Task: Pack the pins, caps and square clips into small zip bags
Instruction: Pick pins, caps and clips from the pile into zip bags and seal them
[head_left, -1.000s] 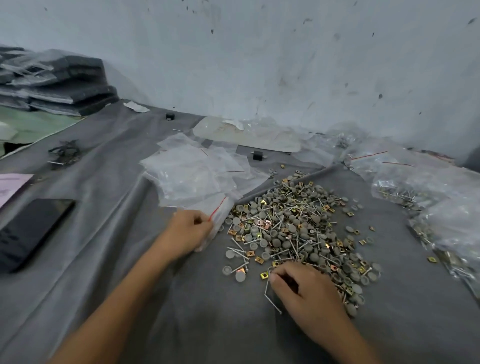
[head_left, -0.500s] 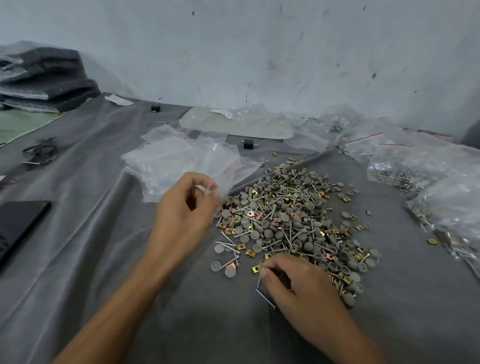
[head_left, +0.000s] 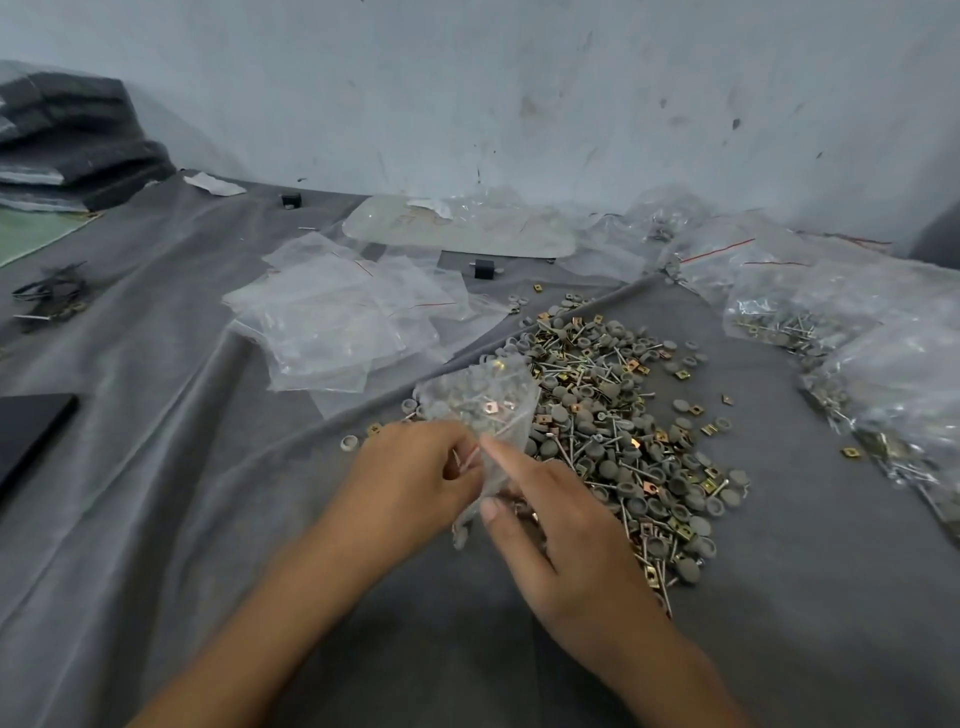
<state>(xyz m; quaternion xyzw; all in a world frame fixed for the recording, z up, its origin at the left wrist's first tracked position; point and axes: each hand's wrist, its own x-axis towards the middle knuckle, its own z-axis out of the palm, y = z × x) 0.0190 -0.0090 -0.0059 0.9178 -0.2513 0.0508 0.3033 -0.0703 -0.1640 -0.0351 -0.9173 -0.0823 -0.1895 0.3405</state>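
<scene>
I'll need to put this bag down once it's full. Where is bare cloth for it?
Bare grey cloth lies between the dark slab and the left hand gripping the zip bag, nearer than the empty bags. A second patch lies near the front, between the pile and the filled bags. Bags crowd the right edge and the back.

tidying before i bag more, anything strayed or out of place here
A few strays: a grey cap lies off left of the heap, and a gold square clip sits apart to its right, near the filled bags.
</scene>
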